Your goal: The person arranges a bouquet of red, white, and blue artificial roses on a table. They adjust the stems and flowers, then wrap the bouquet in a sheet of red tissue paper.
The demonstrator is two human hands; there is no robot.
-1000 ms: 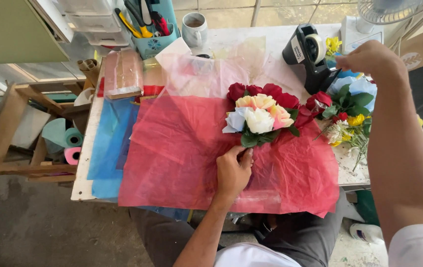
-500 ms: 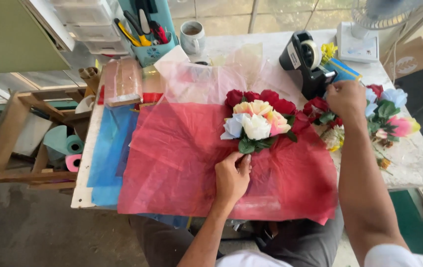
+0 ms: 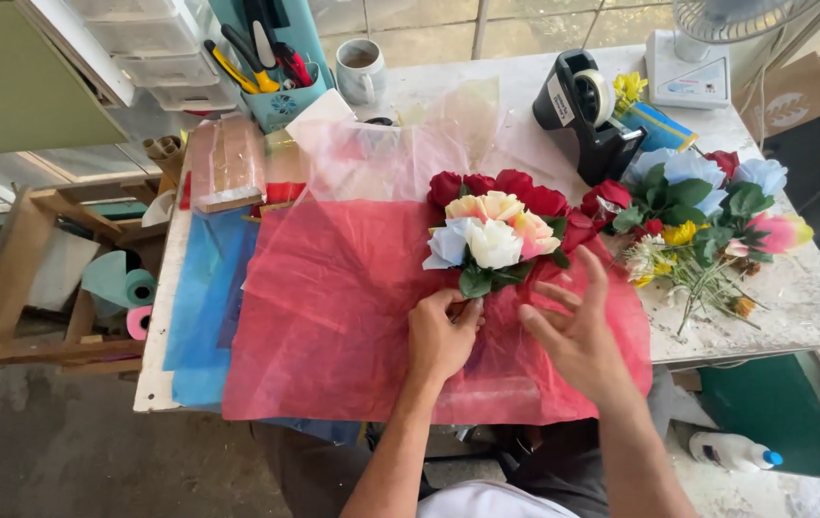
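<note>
So the bouquet (image 3: 496, 230) sits on the wrapping sheet (image 3: 333, 317) mid-surface (image 3: 813, 307). Left hand (image 3: 441, 336) is at its near end, right hand (image 3: 578, 331) just right of that. Loose flowers (image 3: 707, 221) lie further right, tape dispenser (image 3: 587, 115) behind them, mug (image 3: 360, 69) far back, tool holder (image 3: 271, 82) to its left.

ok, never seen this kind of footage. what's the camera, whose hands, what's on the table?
There is no machine here: a person works with two bare hands, filmed by one camera worn on the head, looking down. The left hand grips the stems of a small bouquet of red, white and peach flowers. The right hand is open, fingers spread, above the red wrapping sheet that covers the table. Loose flowers lie to the right, behind them a black tape dispenser, and a mug farther back.
</note>
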